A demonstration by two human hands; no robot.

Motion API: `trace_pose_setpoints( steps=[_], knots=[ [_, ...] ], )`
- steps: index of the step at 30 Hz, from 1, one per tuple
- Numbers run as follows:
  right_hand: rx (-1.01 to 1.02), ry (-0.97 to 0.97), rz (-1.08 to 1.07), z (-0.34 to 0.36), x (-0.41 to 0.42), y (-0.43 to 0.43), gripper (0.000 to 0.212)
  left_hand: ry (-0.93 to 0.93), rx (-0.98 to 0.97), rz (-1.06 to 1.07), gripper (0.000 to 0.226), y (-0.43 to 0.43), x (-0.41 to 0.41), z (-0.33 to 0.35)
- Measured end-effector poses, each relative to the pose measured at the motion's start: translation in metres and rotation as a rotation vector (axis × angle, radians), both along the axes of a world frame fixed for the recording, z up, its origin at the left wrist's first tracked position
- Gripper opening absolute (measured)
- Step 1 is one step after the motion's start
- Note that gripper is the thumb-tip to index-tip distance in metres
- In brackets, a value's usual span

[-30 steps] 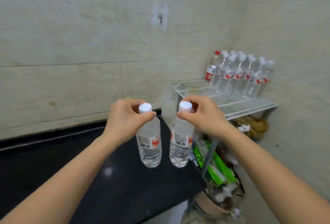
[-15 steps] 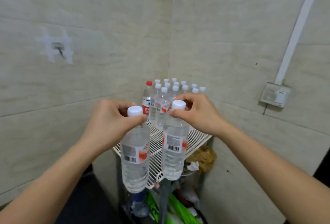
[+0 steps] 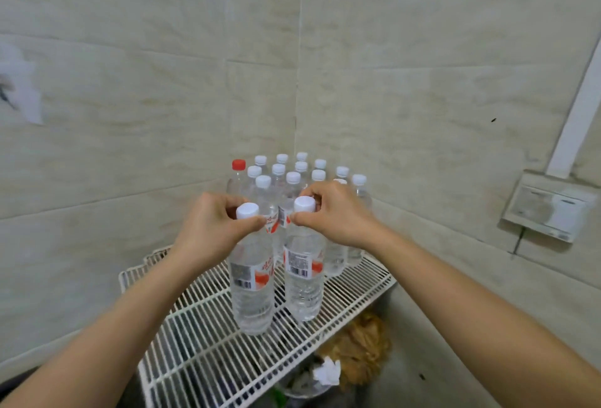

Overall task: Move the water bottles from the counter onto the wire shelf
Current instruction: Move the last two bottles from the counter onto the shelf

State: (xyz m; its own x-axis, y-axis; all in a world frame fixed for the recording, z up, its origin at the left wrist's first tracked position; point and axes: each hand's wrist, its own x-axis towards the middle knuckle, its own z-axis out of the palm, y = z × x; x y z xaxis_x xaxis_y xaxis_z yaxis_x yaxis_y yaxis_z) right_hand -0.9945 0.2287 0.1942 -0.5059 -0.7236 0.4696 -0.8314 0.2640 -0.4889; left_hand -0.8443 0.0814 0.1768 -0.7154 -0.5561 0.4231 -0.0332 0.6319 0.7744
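Observation:
My left hand [image 3: 213,228] grips the neck of a clear water bottle [image 3: 252,290] with a white cap and red-and-white label. My right hand [image 3: 338,215] holds a second, matching bottle [image 3: 304,284] by its neck. Both bottles hang upright, side by side, over the middle of the white wire shelf [image 3: 201,352]; I cannot tell whether their bases touch the wires. Behind them, in the corner of the shelf, stands a cluster of several white-capped bottles [image 3: 294,178] and one red-capped bottle [image 3: 238,173].
Tiled walls meet in a corner right behind the shelf. A wall socket box [image 3: 549,210] and a white conduit [image 3: 575,108] are on the right wall. Below the shelf lie a brown bag [image 3: 361,349] and crumpled paper [image 3: 327,372]. The shelf's front half has bare wire.
Both hands have carried their bottles from above the black counter to over the wire shelf. The view has swung right toward the corner, and the bottles now hang lower over the shelf.

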Motion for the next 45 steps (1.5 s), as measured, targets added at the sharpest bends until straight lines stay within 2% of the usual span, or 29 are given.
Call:
trace_pose_setpoints(
  steps=[4, 8, 14, 18, 27, 30, 34, 42, 45],
  knots=[
    [0.052, 0.002, 0.070, 0.001, -0.048, -0.013, 0.037, -0.067, -0.081, 0.081, 0.024, -0.003, -0.042, -0.006],
    [0.114, 0.047, 0.116, 0.004, -0.080, -0.027, 0.031, -0.095, -0.085, 0.130, 0.026, -0.005, -0.071, -0.010],
    [0.187, 0.139, 0.089, -0.001, -0.104, -0.043, 0.033, -0.153, -0.167, 0.149, 0.011, -0.005, -0.097, -0.006],
    [0.178, 0.163, 0.024, -0.003, -0.108, -0.048, 0.034, -0.172, -0.188, 0.120, 0.004, -0.009, -0.107, -0.001],
    [0.179, 0.209, -0.042, -0.004, -0.112, -0.055, 0.042, -0.138, -0.190, 0.117, 0.036, -0.010, -0.121, -0.003],
    [0.172, 0.235, -0.052, -0.005, -0.113, -0.057, 0.043, -0.160, -0.181, 0.097, 0.039, -0.012, -0.120, -0.001],
    [0.155, 0.245, -0.082, -0.007, -0.114, -0.061, 0.043, -0.209, -0.203, 0.107, 0.038, -0.016, -0.117, 0.002],
    [0.137, 0.269, -0.111, -0.008, -0.113, -0.058, 0.048, -0.210, -0.214, 0.112, 0.021, -0.013, -0.118, 0.001],
    [0.142, 0.293, -0.109, -0.009, -0.113, -0.059, 0.047, -0.196, -0.213, 0.126, 0.027, -0.014, -0.118, 0.000]
  ],
)
